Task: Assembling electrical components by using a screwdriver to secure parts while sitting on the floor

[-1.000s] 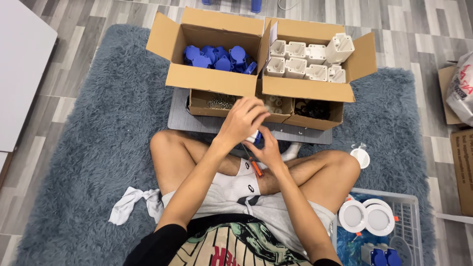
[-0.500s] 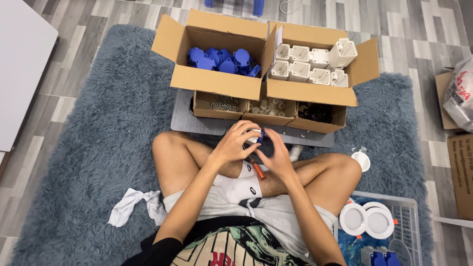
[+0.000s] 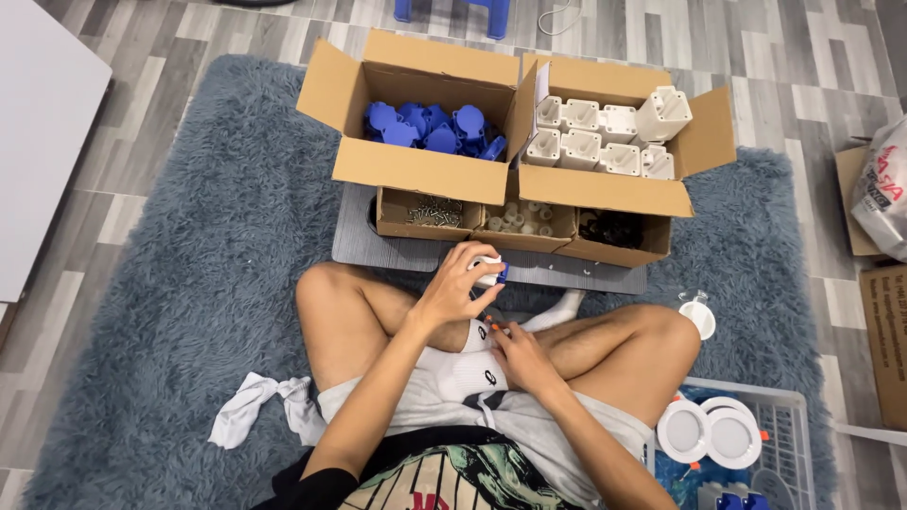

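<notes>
a person sits cross-legged on a shaggy grey-blue rug (image 3: 189, 283), bare knees out, white socks tucked in. the left hand (image 3: 453, 295) curls around a small white-and-blue plastic part (image 3: 491, 271), fingers clenched on it just above the shins. the right hand (image 3: 520, 359) lies lower, by the sock, its fingers folded around a thin orange tool (image 3: 488, 326); only the tool's tip shows, so its shape is hard to tell. just beyond the hands a flat grey board (image 3: 378, 247) rests on the rug and carries three small open cartons: one with metal screws (image 3: 433, 212), one with pale round bits (image 3: 525, 217), one with black rings (image 3: 614, 229). behind them stand two bigger cardboard boxes with flaps up, the left box (image 3: 416, 170) heaped with smooth blue plastic caps (image 3: 430, 127), the right box (image 3: 619, 189) packed with blocky white plastic housings (image 3: 605, 127), one standing taller at the corner. a crumpled white cloth (image 3: 248, 416) lies on the rug by the left thigh. to the right of the knee sits a small white cup (image 3: 697, 316), and nearer, a white wire basket (image 3: 794, 416) holds round white discs (image 3: 709, 433) over blue pieces. the floor (image 3: 142, 66) is grey wood-look planking; a white panel (image 3: 38, 142) lies at the left edge, and a plastic bag (image 3: 883, 189) and brown carton (image 3: 888, 340) at the right.
</notes>
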